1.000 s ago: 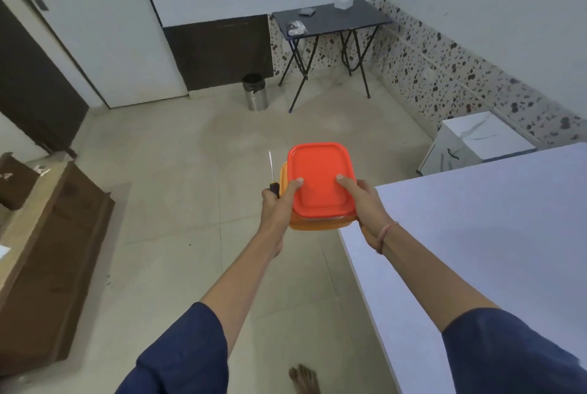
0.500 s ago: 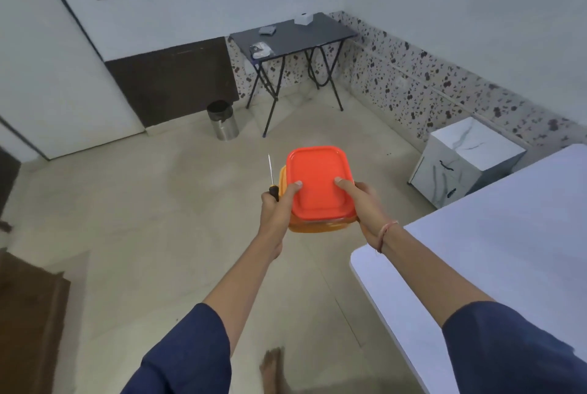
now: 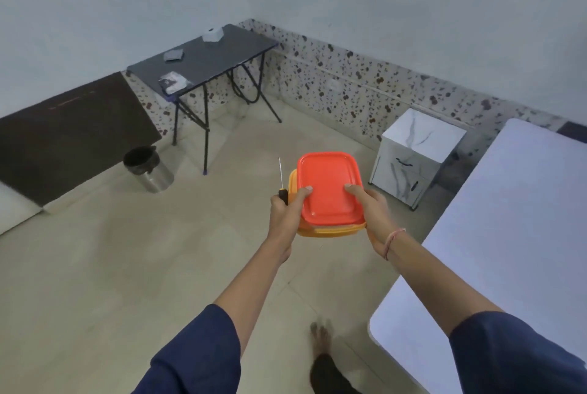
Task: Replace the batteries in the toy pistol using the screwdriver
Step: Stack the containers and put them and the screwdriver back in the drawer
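I carry an orange plastic box with a red lid (image 3: 328,185) in front of me, above the floor. My left hand (image 3: 284,218) grips its left side with the thumb on the lid, and the same hand holds a thin screwdriver (image 3: 280,176) upright, black handle in the fist. My right hand (image 3: 371,215) grips the box's right side, thumb on the lid. The lid is on, so what is inside is hidden. No toy pistol or batteries are in view.
A large white table (image 3: 514,234) stands at my right. A small marble-patterned cabinet (image 3: 419,152) sits by the wall. A dark folding table (image 3: 206,60) with small items stands in the corner, a steel bin (image 3: 149,169) beside it. My bare foot (image 3: 320,336) is on the tiled floor.
My view has swung to the right: the door and wooden furniture at the left have left the frame, and the white table fills more of the right. Both hands hold the box as before.
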